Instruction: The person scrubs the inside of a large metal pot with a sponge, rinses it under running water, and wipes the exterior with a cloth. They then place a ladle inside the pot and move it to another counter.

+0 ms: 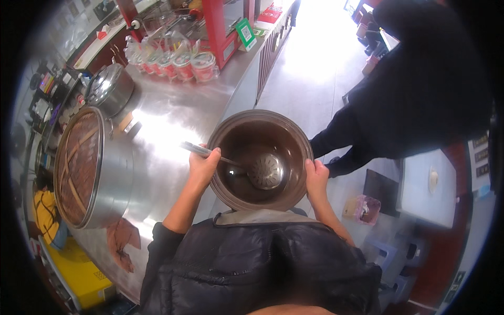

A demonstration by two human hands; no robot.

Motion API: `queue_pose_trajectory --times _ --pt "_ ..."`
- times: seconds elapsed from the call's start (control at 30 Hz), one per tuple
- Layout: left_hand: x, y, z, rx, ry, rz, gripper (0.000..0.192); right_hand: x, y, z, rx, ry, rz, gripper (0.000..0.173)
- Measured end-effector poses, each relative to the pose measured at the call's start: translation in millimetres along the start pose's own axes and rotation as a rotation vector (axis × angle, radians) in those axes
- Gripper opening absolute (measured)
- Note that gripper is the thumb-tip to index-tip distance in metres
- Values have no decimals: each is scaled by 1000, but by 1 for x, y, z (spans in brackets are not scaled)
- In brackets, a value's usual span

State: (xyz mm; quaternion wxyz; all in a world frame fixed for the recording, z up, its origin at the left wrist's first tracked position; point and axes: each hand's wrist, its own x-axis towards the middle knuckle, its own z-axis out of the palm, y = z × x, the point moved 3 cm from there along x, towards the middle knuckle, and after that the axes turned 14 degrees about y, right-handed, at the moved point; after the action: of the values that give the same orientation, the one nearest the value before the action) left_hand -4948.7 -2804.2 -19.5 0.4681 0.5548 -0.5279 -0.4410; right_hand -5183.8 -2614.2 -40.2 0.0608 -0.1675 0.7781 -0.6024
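Observation:
Close in front of my body is a deep brown glazed pot (289, 136), its mouth turned up towards me. My left hand (204, 163) grips its left rim and also holds the handle of a slotted metal ladle (267, 171), whose round perforated head lies inside the pot. On the opposite side, my right hand (317, 177) has the right rim between thumb and fingers. The fingers under the rim are hidden on both sides. The inside looks dark and shiny; whether liquid is in it I cannot tell.
A steel counter (157, 197) on my left bears a large steamer with a woven lid (80, 165), a lidded metal pot (110, 88) and several bagged cups (183, 67). A person in black (417, 90) stands close at right, near a white table (427, 189) and a pink-lined bin (368, 210).

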Motion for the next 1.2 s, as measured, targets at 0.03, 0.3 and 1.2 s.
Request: queue_pose_trajectory --times 0.03,0.3,1.2 --pt "11 6 12 18 -46 -29 42 24 -4 6 -64 -22 0 28" --pt "92 23 129 -58 -84 -130 43 207 -19 74 155 -107 21 25" --pt "376 192 562 -260 -370 -218 34 785 -83 244 390 -353 112 21"
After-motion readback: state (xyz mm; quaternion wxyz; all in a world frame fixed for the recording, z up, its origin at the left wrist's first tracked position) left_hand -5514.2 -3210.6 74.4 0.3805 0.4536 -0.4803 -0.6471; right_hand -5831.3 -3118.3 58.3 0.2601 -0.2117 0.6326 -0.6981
